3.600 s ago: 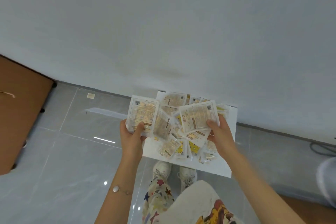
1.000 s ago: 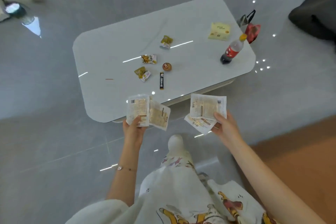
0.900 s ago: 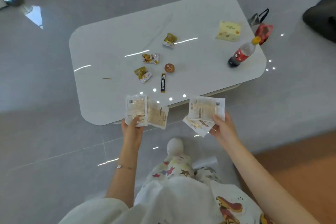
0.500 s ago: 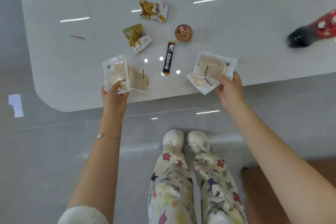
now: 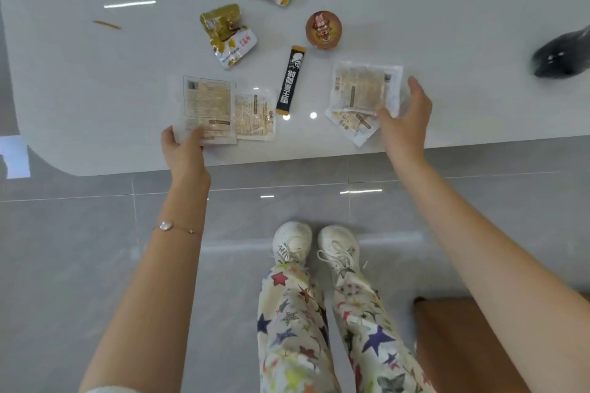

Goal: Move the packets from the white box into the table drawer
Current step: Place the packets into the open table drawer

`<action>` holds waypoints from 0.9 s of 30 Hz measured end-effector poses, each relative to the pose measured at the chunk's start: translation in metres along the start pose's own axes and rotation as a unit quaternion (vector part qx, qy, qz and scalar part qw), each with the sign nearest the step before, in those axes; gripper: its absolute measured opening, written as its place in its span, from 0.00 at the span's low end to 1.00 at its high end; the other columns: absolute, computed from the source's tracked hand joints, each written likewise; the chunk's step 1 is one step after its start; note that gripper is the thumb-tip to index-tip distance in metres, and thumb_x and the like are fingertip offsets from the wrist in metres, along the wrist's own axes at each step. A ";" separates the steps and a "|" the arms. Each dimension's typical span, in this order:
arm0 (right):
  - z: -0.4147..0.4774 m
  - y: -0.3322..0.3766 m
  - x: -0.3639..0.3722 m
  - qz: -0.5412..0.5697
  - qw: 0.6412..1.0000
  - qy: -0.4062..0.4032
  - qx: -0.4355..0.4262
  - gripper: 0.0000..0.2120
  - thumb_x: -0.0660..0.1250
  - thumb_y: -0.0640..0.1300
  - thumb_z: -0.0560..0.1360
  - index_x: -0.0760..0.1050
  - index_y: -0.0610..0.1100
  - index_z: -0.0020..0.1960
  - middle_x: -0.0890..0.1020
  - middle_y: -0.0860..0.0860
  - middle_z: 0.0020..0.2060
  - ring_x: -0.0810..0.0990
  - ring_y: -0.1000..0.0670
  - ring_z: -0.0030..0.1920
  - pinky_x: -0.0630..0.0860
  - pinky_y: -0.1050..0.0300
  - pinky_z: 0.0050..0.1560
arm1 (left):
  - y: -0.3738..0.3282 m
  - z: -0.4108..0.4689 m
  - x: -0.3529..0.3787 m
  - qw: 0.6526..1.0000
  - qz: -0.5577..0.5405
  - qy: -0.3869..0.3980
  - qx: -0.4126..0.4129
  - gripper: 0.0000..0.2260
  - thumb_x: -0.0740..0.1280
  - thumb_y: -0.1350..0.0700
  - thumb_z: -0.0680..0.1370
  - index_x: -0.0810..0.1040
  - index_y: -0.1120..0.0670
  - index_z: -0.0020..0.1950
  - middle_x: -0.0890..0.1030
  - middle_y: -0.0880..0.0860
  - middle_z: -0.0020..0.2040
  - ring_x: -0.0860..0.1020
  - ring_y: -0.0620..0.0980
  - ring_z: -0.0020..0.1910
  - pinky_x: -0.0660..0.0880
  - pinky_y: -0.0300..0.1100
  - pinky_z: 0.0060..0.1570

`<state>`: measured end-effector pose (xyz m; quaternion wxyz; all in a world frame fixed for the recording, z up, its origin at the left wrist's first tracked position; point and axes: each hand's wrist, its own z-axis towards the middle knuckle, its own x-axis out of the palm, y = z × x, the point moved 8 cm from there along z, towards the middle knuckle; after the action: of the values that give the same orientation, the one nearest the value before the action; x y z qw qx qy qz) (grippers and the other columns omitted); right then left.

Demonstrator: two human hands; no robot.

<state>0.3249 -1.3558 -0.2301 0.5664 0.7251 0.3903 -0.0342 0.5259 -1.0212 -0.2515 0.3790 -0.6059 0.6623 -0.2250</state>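
Left hand (image 5: 183,153) fingers pinching upright packets (image 5: 207,108), long axis away; right hand (image 5: 404,124) fingers spread wide.

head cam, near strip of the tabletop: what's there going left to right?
left hand → its two packets → black stick sachet → the right-hand packets → right hand → dark blurred thing at the right edge, too smeared to identify.
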 end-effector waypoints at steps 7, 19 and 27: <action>-0.067 -0.014 0.007 -0.111 0.980 0.110 -0.122 0.09 0.64 0.47 0.77 0.76 0.45 0.55 0.80 0.53 0.49 0.78 0.52 0.52 0.75 0.51 0.55 | -0.002 -0.040 -0.026 0.987 0.126 -0.063 0.078 0.24 0.65 0.55 0.79 0.63 0.48 0.73 0.64 0.52 0.72 0.66 0.48 0.69 0.67 0.45 0.67; -0.044 -0.129 0.143 -0.525 0.779 0.303 -0.158 0.34 0.57 0.66 0.75 0.54 0.54 0.76 0.61 0.44 0.75 0.56 0.39 0.74 0.53 0.39 0.72 | 0.083 -0.083 -0.005 0.912 0.266 0.148 0.276 0.13 0.62 0.54 0.80 0.70 0.50 0.65 0.75 0.47 0.62 0.75 0.46 0.60 0.71 0.43 0.62; -0.065 -0.135 0.137 -0.523 0.800 0.262 -0.130 0.38 0.53 0.69 0.74 0.50 0.51 0.77 0.65 0.42 0.72 0.56 0.42 0.74 0.54 0.42 0.71 | 0.059 -0.075 -0.020 0.888 0.302 0.135 0.319 0.14 0.61 0.54 0.80 0.70 0.52 0.65 0.75 0.46 0.62 0.75 0.44 0.59 0.72 0.45 0.61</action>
<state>0.3129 -1.2211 -0.3815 0.4277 0.3112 0.8446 -0.0831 0.4298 -1.0042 -0.2452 0.5082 -0.1869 0.7504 -0.3791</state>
